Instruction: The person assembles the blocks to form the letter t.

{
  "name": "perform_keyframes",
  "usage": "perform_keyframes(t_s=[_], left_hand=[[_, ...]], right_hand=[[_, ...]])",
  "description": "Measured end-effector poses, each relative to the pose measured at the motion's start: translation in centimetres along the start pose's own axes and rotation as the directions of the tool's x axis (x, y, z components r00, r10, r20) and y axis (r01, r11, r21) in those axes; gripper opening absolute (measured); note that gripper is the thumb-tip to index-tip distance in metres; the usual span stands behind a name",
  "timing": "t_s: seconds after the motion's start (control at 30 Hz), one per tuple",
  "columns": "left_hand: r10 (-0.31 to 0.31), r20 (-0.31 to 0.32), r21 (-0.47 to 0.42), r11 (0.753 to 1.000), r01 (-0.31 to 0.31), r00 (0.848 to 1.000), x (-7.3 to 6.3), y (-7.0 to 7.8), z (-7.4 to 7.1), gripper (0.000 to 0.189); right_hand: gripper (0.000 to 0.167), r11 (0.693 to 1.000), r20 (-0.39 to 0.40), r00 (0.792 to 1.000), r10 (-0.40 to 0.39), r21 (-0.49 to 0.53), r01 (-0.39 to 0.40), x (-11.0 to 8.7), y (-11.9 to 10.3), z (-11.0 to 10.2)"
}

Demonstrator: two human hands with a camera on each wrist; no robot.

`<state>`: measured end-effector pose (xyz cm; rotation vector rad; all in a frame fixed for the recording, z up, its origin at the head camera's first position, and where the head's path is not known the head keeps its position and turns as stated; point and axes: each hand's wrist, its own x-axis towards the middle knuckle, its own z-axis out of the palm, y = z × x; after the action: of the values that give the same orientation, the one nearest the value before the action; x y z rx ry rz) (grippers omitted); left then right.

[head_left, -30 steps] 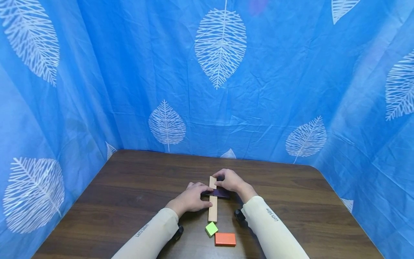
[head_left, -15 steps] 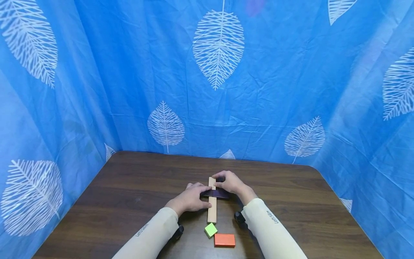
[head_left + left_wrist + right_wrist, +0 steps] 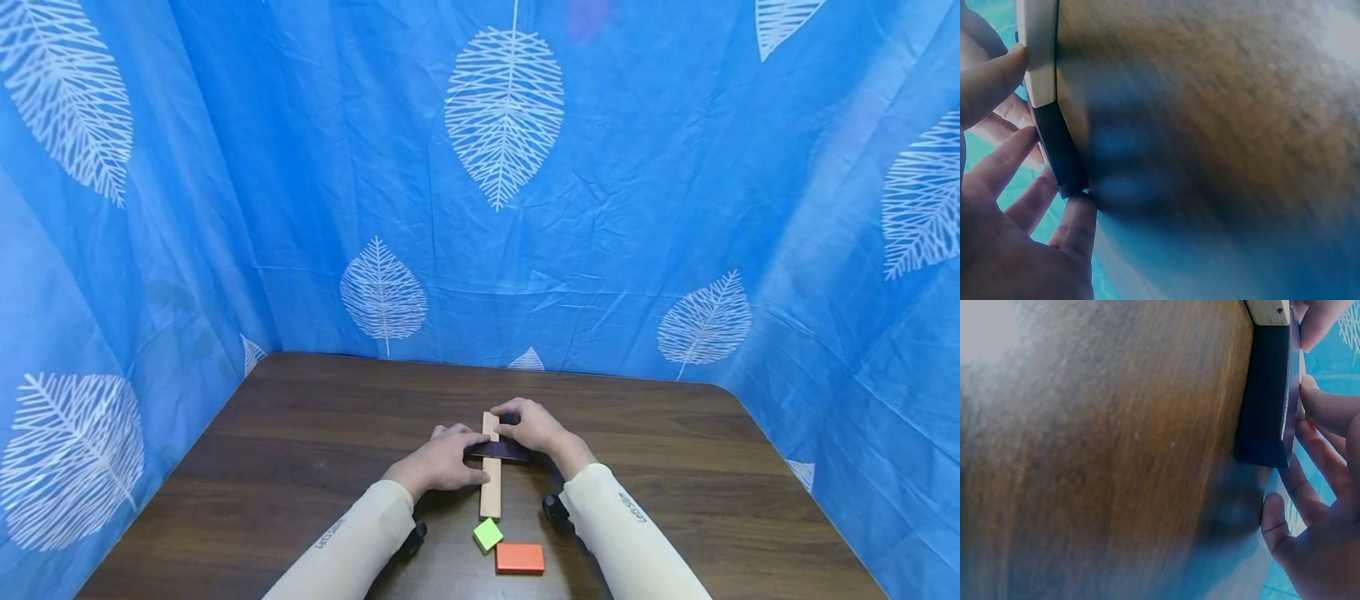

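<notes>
In the head view, a near light wooden block (image 3: 491, 492) points away from me, and a dark purple block (image 3: 512, 452) lies crosswise at its far end. A far light wooden block (image 3: 491, 422) continues the line; whether it lies on or behind the dark block cannot be told. My left hand (image 3: 442, 458) touches from the left, thumb against the near wooden block, fingertips along the dark block (image 3: 1060, 147) in the left wrist view. My right hand (image 3: 536, 425) pinches the far block between thumb and index finger; its other fingers are beside the dark block (image 3: 1266, 394).
Nearer me, a lime green block (image 3: 487, 535) sits turned at an angle by the near wooden block's end. A red-orange rectangular block (image 3: 520, 559) lies to its right. The brown wooden table (image 3: 322, 400) is bordered by blue leaf-patterned curtains (image 3: 315, 167).
The head view shifts slightly. Both hands keep nearly the same place, with only slight movement at the far wooden block and dark block.
</notes>
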<state>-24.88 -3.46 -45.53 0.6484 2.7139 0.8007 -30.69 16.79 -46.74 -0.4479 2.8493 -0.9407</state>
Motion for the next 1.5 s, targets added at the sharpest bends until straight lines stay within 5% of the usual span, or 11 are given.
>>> perform_keyframes(t_s=[1.5], left_hand=[[0.001,0.002,0.007,1.0,-0.001,1.0,0.24,-0.18,0.08,0.062]], right_hand=[[0.031,1.0,-0.001,1.0,-0.014,0.003,0.014,-0.48,-0.17,0.19]])
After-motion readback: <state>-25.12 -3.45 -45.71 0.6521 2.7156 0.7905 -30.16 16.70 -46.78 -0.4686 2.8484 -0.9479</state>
